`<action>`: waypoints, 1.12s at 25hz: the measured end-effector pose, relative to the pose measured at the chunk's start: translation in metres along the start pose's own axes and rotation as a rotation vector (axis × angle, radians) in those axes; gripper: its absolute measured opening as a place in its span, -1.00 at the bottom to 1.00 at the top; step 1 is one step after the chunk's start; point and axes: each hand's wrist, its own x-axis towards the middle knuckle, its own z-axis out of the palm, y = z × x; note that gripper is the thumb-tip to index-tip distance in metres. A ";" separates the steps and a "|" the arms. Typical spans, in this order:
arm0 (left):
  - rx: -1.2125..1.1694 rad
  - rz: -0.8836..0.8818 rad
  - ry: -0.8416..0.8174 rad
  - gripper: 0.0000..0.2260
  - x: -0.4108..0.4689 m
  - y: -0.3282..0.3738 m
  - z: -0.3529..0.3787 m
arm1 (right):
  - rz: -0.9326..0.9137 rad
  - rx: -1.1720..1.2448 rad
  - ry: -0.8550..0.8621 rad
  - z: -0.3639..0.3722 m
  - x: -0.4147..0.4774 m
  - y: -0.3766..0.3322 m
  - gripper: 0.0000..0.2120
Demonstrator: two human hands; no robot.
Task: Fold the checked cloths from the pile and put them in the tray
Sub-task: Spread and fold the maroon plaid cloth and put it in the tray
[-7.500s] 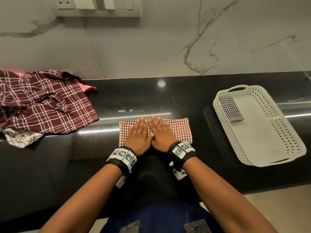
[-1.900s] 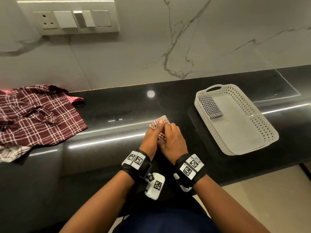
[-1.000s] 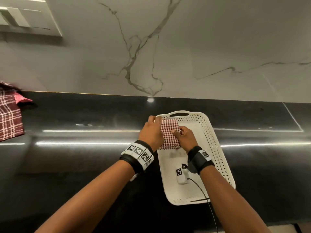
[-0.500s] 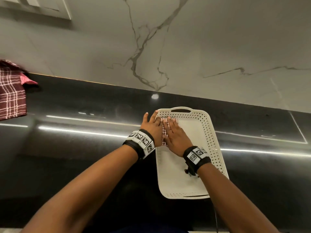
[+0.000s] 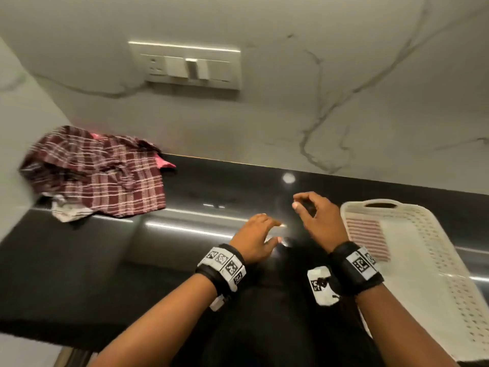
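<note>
Two hands of yours, left hand and right hand, hover mid-frame over the black counter, fingers loosely curled, gripping nothing. One folded red-checked cloth lies in the one white tray, right. One pile of checked cloths sits upper left.

Glossy black counter, polished stone throwing back the light strips, and behind it a smooth, veined wall, marble by the look of it, though blur leaves that unsure. The pile is rumpled woven fabric, matt. The tray is white perforated plastic, with a matt checked cloth in it.
</note>
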 end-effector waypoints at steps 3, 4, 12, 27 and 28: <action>-0.054 -0.164 0.069 -0.66 -0.059 -0.087 -0.045 | 0.010 0.119 -0.144 0.100 0.003 -0.061 -0.88; -0.067 -0.215 0.096 -0.66 -0.075 -0.116 -0.062 | 0.016 0.154 -0.183 0.133 0.005 -0.079 -0.89; -0.080 -0.496 0.336 -0.68 -0.137 -0.278 -0.152 | 0.357 0.050 -0.355 0.321 0.073 -0.169 -0.59; -0.158 -0.260 0.602 -0.20 -0.107 -0.254 -0.201 | 0.113 0.923 -0.322 0.285 0.112 -0.269 -0.61; -0.156 -0.282 0.708 -0.31 -0.101 -0.247 -0.203 | 0.051 0.922 -0.341 0.269 0.112 -0.279 -0.62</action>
